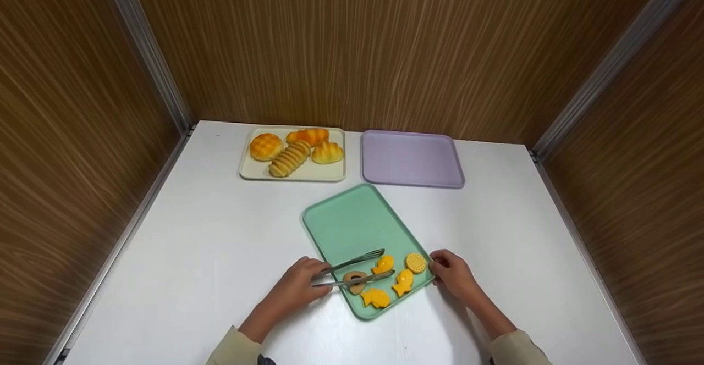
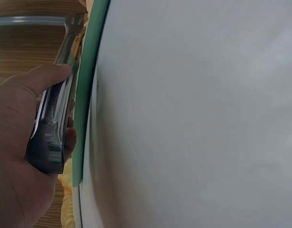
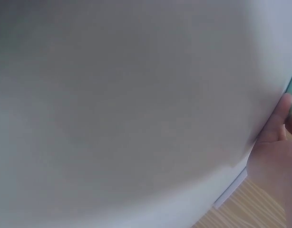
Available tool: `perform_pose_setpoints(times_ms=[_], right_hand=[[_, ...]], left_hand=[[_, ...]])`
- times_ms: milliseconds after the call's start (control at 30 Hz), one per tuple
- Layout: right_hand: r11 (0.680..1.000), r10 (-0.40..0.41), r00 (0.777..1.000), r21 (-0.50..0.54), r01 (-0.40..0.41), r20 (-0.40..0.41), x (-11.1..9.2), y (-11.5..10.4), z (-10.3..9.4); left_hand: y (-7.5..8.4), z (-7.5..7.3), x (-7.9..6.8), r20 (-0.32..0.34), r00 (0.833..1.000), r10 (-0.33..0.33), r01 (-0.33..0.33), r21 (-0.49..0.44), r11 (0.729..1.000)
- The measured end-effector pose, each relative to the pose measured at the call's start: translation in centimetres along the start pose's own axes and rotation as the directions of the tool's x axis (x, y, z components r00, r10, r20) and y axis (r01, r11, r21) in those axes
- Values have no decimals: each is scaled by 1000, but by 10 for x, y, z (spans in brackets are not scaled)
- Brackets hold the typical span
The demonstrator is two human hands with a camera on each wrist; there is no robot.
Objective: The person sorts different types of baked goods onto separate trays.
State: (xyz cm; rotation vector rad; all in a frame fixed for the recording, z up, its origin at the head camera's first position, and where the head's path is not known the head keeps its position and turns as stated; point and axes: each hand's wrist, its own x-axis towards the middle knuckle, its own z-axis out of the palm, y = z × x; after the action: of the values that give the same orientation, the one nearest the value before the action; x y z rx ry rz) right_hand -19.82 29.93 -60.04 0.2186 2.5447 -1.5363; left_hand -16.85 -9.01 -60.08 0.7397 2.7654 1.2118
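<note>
In the head view my left hand (image 1: 297, 283) holds metal tongs (image 1: 357, 258), whose two arms are spread over the near end of the green tray (image 1: 349, 222). The left wrist view shows the tongs' bent end (image 2: 48, 147) in the palm, thumb along one arm. My right hand (image 1: 454, 272) pinches the tray's right rim near its corner. On the tray lie several yellow fish-shaped pieces (image 1: 376, 298), a round yellow biscuit (image 1: 415, 263) and a brown round piece with a dark centre (image 1: 357, 289). One tong arm crosses over the brown piece.
Behind, at the left, a cream tray (image 1: 324, 173) holds several bread pieces (image 1: 290, 159). A lilac tray (image 1: 412, 159) stands to its right with bare surface showing. Everything sits on a white table (image 1: 231, 244) enclosed by wood-grain panels (image 1: 352, 46) at the back and sides.
</note>
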Motion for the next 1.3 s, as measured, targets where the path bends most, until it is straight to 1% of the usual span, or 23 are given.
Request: perform_pose_setpoints(times_ms=[333, 567, 733, 1000, 1300], right_hand=[[1000, -13, 1000, 8, 13, -4, -1, 1, 0], [1000, -14, 1000, -11, 13, -5, -1, 0, 0], [1000, -15, 1000, -23, 15, -5, -1, 0, 0], [999, -33, 999, -33, 32, -6, -1, 0, 0], [1000, -16, 1000, -22, 16, -3, 0, 0, 0]], left_hand=[[-1, 4, 2, -25, 999, 27, -27, 7, 1000], [-2, 5, 1, -53, 997, 48, -48, -12, 999], [-3, 5, 3, -68, 996, 54, -55, -1, 999], [-2, 2, 11, -86, 995, 56, -55, 4, 998], [-5, 0, 20, -109, 993, 36, -35, 7, 999]])
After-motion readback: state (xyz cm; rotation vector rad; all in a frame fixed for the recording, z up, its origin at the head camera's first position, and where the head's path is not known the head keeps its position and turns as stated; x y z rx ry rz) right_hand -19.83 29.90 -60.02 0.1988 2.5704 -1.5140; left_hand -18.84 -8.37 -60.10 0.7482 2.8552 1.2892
